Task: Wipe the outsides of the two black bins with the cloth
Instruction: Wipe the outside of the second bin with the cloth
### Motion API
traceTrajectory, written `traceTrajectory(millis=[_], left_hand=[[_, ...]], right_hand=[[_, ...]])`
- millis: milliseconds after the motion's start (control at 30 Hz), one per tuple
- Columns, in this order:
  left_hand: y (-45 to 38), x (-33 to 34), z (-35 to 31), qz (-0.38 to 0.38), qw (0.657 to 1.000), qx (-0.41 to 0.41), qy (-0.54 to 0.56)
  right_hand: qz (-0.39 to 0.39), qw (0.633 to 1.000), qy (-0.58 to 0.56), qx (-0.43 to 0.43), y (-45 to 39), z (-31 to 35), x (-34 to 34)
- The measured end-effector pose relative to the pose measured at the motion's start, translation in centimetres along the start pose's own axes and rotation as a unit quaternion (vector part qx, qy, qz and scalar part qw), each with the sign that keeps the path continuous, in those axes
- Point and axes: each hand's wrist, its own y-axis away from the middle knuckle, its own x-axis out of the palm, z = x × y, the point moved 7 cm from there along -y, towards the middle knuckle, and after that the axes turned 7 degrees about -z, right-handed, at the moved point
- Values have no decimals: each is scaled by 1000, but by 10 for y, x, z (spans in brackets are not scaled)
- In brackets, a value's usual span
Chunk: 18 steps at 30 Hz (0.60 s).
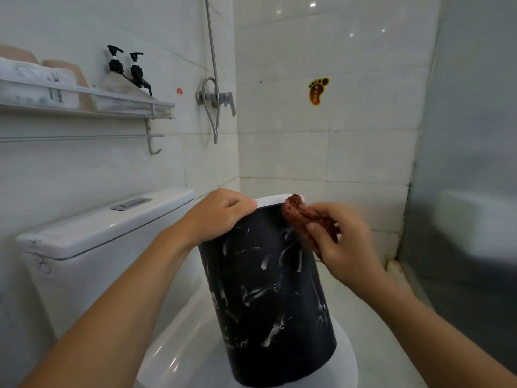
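Note:
A black bin (pixel 268 298) with white smears on its side stands tilted on the closed toilet lid (pixel 190 345). Its rim is white. My left hand (pixel 221 214) grips the rim at the upper left, fingers curled over the edge. My right hand (pixel 338 239) holds a bunched reddish-brown cloth (pixel 296 211) against the bin's upper right side, just below the rim. Only one bin is in view.
The toilet cistern (pixel 106 228) stands to the left. A wall shelf (pixel 84 99) with towels and two pump bottles (pixel 128 68) hangs above it. A shower tap (pixel 221 99) and hose are on the wall behind. A frosted glass panel (pixel 470 163) is on the right.

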Motion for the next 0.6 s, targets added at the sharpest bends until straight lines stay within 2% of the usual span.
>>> traceTrajectory(millis=[100, 333, 600], left_hand=[[-3, 2, 0, 14, 1000, 13, -14], [-14, 1, -22, 51, 997, 7, -50], [-15, 15, -27, 31, 988, 42, -148]], right_hand=[[15, 999, 23, -38, 1, -3, 14], [71, 996, 20, -51, 2, -13, 27], [24, 999, 10, -36, 18, -19, 29]])
